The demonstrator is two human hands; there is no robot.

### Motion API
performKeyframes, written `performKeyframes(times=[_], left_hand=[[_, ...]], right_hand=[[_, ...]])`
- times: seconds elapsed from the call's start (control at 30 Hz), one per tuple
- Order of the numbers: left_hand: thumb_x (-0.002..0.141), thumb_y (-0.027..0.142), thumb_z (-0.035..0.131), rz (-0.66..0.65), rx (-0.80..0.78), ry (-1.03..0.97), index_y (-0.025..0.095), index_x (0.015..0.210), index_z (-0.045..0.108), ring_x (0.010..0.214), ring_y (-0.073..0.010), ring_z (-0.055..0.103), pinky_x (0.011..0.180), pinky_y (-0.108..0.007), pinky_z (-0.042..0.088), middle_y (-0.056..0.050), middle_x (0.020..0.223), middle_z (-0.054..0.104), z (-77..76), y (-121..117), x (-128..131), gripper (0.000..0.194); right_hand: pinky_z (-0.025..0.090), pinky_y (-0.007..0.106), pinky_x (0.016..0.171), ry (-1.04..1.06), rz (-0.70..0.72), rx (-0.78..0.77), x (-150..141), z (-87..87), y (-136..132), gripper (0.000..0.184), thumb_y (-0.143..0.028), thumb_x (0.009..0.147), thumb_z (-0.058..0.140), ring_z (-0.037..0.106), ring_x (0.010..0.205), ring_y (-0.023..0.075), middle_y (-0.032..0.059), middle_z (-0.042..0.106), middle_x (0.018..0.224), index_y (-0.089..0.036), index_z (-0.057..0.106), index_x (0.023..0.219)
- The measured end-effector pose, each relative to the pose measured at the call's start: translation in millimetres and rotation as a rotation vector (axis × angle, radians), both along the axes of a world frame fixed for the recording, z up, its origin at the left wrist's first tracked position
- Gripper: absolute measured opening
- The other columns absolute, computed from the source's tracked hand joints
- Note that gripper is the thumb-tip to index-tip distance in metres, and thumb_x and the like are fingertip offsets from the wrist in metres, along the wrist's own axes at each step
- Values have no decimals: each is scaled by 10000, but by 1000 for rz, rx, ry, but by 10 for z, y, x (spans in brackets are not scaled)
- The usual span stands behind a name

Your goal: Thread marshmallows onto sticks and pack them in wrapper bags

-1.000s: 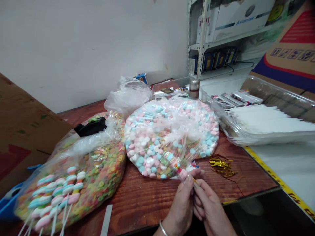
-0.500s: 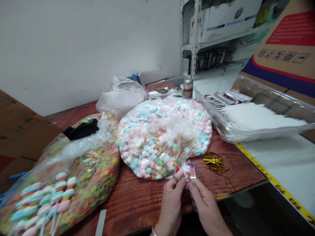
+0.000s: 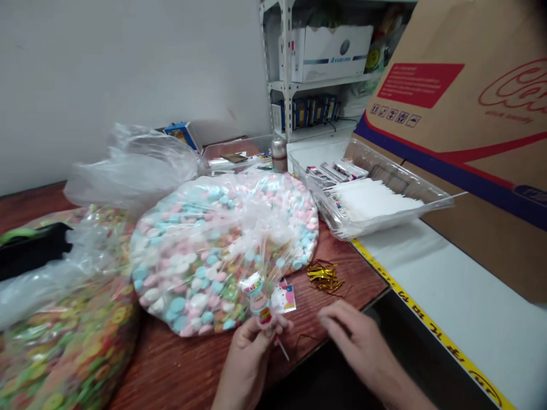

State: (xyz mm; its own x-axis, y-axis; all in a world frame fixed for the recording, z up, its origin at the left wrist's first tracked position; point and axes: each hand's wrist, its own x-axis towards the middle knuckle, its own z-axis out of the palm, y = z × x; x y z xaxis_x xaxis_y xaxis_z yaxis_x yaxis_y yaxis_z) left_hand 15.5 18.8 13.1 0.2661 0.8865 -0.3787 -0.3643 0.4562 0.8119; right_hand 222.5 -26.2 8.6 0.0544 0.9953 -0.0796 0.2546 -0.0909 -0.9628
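Note:
My left hand [image 3: 250,356] is closed around a marshmallow stick candy [image 3: 258,302] in a clear printed wrapper. The candy points up and away, and its white stick comes out below the fingers. Over the front edge of the table, my right hand [image 3: 363,347] is apart from the candy, its fingers loosely bent and nothing visible in them. Just beyond it lies a small heap of gold twist ties [image 3: 325,277]. Behind the candy are a printed wrapper [image 3: 284,297] on the table and a large clear bag of pastel marshmallows [image 3: 188,279].
A bag of ring-shaped gummies [image 3: 85,319] with a black object [image 3: 34,247] on top lies at left. At right stands a clear plastic tray [image 3: 384,213] of white sticks. Behind it rises a large carton [image 3: 448,108]. A metal shelf [image 3: 287,85] stands at the back.
My right hand has let go of the candy and moved right, towards the gold twist ties. My left hand keeps the candy, now held more upright. The view has turned right.

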Motion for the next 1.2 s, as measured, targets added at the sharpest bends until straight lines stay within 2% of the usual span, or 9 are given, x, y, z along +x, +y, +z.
performKeyframes(times=[0.1, 0.17, 0.37, 0.53, 0.73, 0.9, 0.97, 1.07, 1.2], left_hand=[[692, 364, 784, 9, 13, 103, 160, 728, 724, 717, -166, 617, 730, -277, 485, -36, 772, 676, -27, 38, -67, 216], [696, 396, 774, -13, -5, 140, 158, 724, 711, 677, -161, 604, 671, -269, 480, -35, 765, 672, -66, 29, -85, 248], [775, 442, 689, -40, 98, 339, 157, 728, 685, 643, -142, 529, 624, -234, 410, -16, 679, 636, -123, 19, -80, 289], [827, 481, 606, -50, 219, 523, 166, 670, 625, 619, -139, 451, 591, -234, 343, 4, 620, 563, -32, 64, -67, 352], [916, 331, 491, -42, 489, 814, 200, 764, 597, 760, -177, 508, 710, -256, 386, -9, 769, 550, 68, 42, 24, 227], [901, 119, 388, -57, 769, 1046, 190, 835, 623, 793, -188, 550, 744, -278, 422, -53, 838, 559, 3, 17, 83, 255], [856, 89, 437, -51, 827, 1146, 183, 797, 623, 728, -183, 548, 668, -266, 423, -53, 801, 551, -37, 6, 78, 217], [821, 105, 508, -21, 868, 1236, 190, 773, 622, 660, -182, 544, 596, -261, 412, -52, 763, 558, -73, -12, 45, 150], [872, 141, 485, 84, 791, 1151, 216, 865, 636, 676, -190, 599, 637, -270, 435, -57, 763, 635, -78, -42, 2, 169]], right_hand=[[438, 318, 807, -671, -31, 175, 500, -91, 54, 238, -244, 974, 410, 576, 899, 197, 54, 599, 936, -224, 625, 1074], [449, 311, 783, -874, 27, 198, 704, -172, 110, 257, -213, 972, 397, 575, 892, 202, 62, 578, 949, -225, 612, 1113], [411, 304, 696, -1007, 81, 208, 746, -245, 235, 230, -108, 917, 438, 555, 760, 197, 45, 549, 844, -212, 629, 841], [378, 310, 652, -991, -8, 234, 733, -297, 257, 242, -24, 840, 443, 548, 696, 203, 38, 552, 728, -208, 550, 724], [470, 279, 639, -657, -260, 269, 460, -157, 123, 117, -271, 958, 436, 618, 685, 182, 41, 623, 774, -209, 522, 909], [508, 248, 607, 533, -303, 45, -333, 135, 108, 178, -382, 876, 628, 612, 598, 134, 2, 654, 691, -206, 609, 852], [512, 247, 617, 788, -266, -67, -624, 164, 153, 216, -391, 801, 720, 624, 620, 136, 13, 680, 702, -191, 639, 799], [516, 243, 606, 901, -276, -170, -880, 96, 219, 264, -403, 724, 791, 645, 630, 145, 24, 710, 715, -181, 656, 770], [529, 249, 608, 881, -307, -185, -945, -15, 247, 276, -410, 724, 792, 665, 656, 158, 29, 728, 744, -188, 629, 747]])
